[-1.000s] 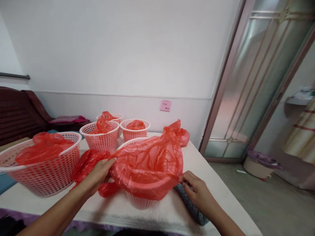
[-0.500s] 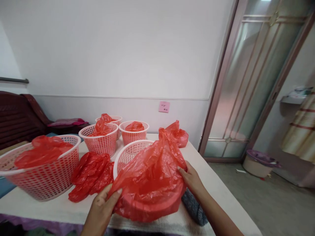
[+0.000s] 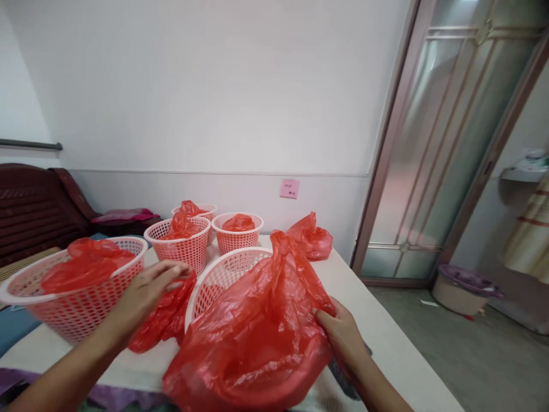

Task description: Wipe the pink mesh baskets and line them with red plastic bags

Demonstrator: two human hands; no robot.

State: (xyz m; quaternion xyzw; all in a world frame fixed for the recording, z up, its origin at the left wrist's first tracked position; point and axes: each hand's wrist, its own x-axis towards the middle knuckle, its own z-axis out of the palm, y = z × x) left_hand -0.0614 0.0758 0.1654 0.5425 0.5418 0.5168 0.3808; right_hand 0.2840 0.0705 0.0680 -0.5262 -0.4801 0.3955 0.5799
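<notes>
A red plastic bag (image 3: pixel 261 343) is draped over the near side of a pink-white perforated basket (image 3: pixel 206 280) at the table's front. My right hand (image 3: pixel 341 332) grips the bag at the basket's right side. Raised to the left of that basket, my left hand (image 3: pixel 150 292) is off the bag, its fingers extended and apart, over a crumpled heap of red bags (image 3: pixel 165 320) on the table. A large basket (image 3: pixel 94 303) with a red bag inside stands at the left.
Several smaller baskets, including one at the back centre (image 3: pixel 238 237), hold red bags. Another red bag (image 3: pixel 313 237) lies near the wall. A dark cloth item (image 3: pixel 343 380) is partly hidden by my right arm. A bin (image 3: pixel 458 294) stands on the floor.
My left hand has let go of the bag's left edge and moved up and left. The basket and bag have come nearer, with the bag hanging lower.
</notes>
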